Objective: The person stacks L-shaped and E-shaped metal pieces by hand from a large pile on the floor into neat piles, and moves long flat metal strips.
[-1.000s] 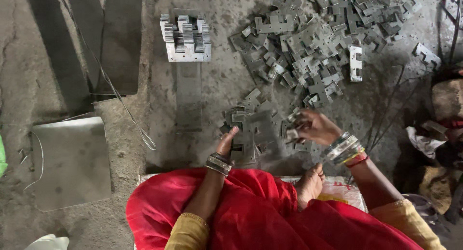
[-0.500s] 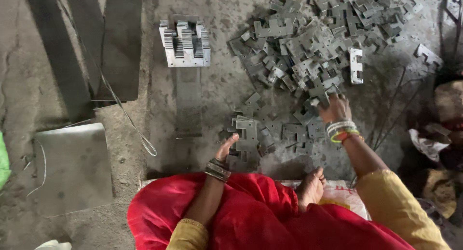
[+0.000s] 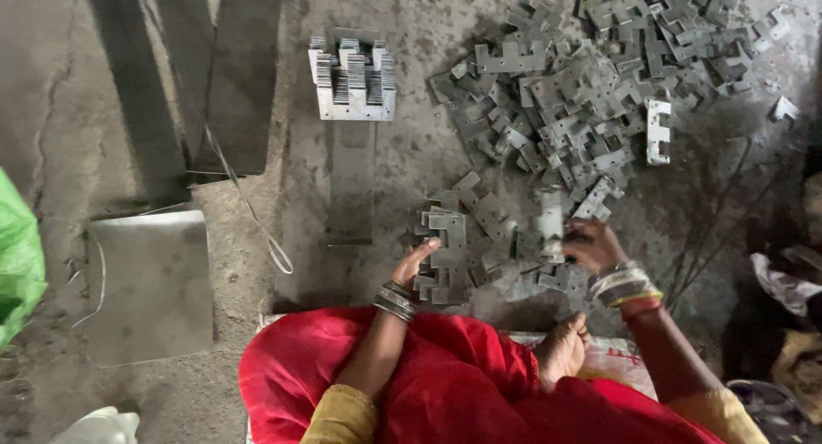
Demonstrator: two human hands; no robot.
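I sit on the floor in a red garment. My left hand (image 3: 414, 264) rests on a small stack of grey E-shaped metal plates (image 3: 445, 254) just in front of my knees. My right hand (image 3: 591, 244) grips one flat metal plate (image 3: 550, 223), held upright near the edge of the big loose heap of similar plates (image 3: 591, 101). Both wrists wear bangles. A foot shows by my right knee.
A neat standing bundle of stacked plates (image 3: 353, 77) sits at the far middle with a flat strip below it. Metal sheets (image 3: 150, 281) and dark long panels (image 3: 231, 76) lie left. A green bag (image 3: 17, 264) is at the left edge; rags lie right.
My right hand reached out to the loose heap, then drew back toward me with one plate in it. The left hand stayed on the small stack.
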